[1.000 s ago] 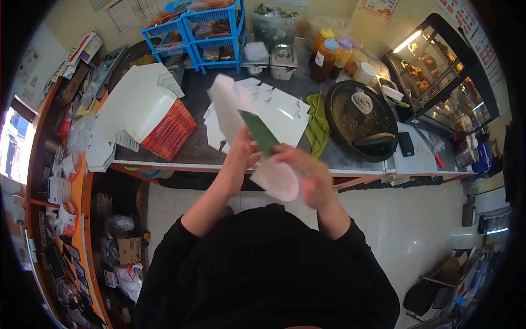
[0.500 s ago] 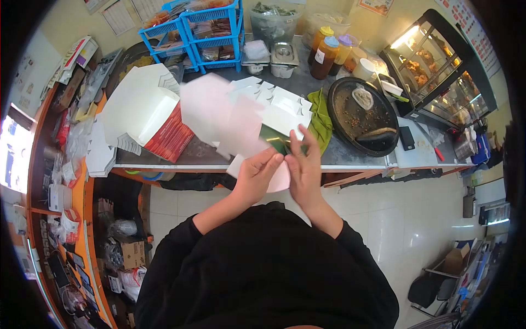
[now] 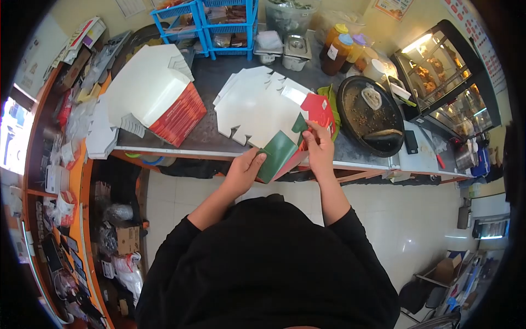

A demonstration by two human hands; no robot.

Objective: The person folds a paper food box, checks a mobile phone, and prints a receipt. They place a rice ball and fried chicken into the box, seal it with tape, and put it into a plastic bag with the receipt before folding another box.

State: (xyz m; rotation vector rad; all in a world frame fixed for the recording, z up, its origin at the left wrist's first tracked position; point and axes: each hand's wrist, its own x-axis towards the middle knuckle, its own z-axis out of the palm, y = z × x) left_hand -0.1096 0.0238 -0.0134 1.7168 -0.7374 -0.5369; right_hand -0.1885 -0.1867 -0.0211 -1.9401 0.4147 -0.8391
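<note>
A flat cardboard box blank (image 3: 252, 112), white inside, lies over the near edge of the counter. Its green flap (image 3: 278, 156) is bent up towards me, and a red printed part (image 3: 318, 109) shows at its right side. My left hand (image 3: 243, 171) pinches the left edge of the green flap between thumb and fingers. At the other side my right hand (image 3: 320, 147) grips a small green tab of the same blank. Several more white blanks show beneath it. To the left stand nested, part-folded boxes (image 3: 181, 118) with red sides and white insides.
A round dark tray (image 3: 356, 123) with crumbs and a small bag sits on the right, near a green cloth (image 3: 333, 98). Behind are sauce bottles (image 3: 334, 57), steel containers (image 3: 296, 52) and blue baskets (image 3: 230, 30). A lit food warmer (image 3: 438, 71) stands far right.
The blurred blank in my hands has come down flat on the counter with its white inside up. Its green flap has turned up, and my hands have moved apart.
</note>
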